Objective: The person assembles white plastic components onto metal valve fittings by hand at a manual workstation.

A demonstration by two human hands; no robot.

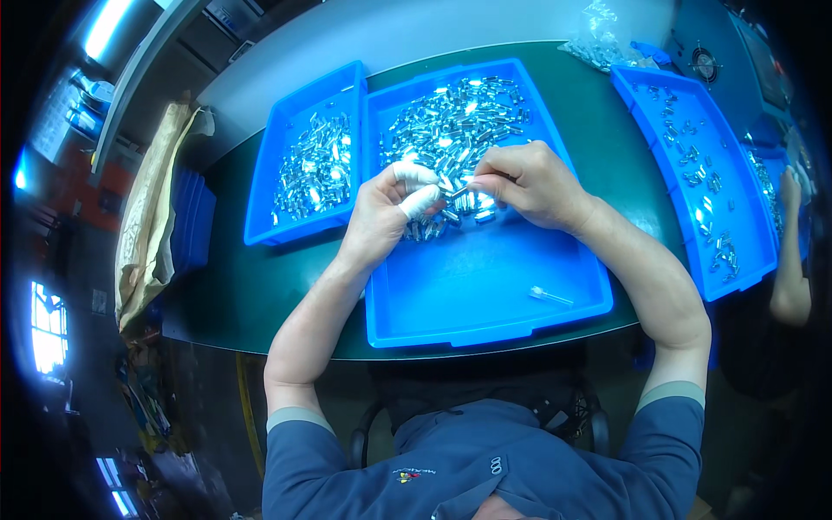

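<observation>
Both hands meet over a large blue tray (485, 290) that holds a heap of small shiny metal cylinders (459, 113). My left hand (387, 206), with white tape or finger cots on thumb and forefinger, pinches a small metal piece (445, 192). From the other side my right hand (533, 184) pinches a thin metal bit (462, 189) that meets it; where one piece ends and the other begins is too small to tell. A short clear plastic tube (551, 296) lies in the tray's near right part.
To the left, a smaller blue tray (260, 221) holds more metal cylinders. A long blue tray (706, 221) with scattered pieces stands at right, near a clear plastic bag (598, 43) of parts. Brown paper (149, 208) hangs at the green table's (230, 286) left. Another person's arm (790, 251) is far right.
</observation>
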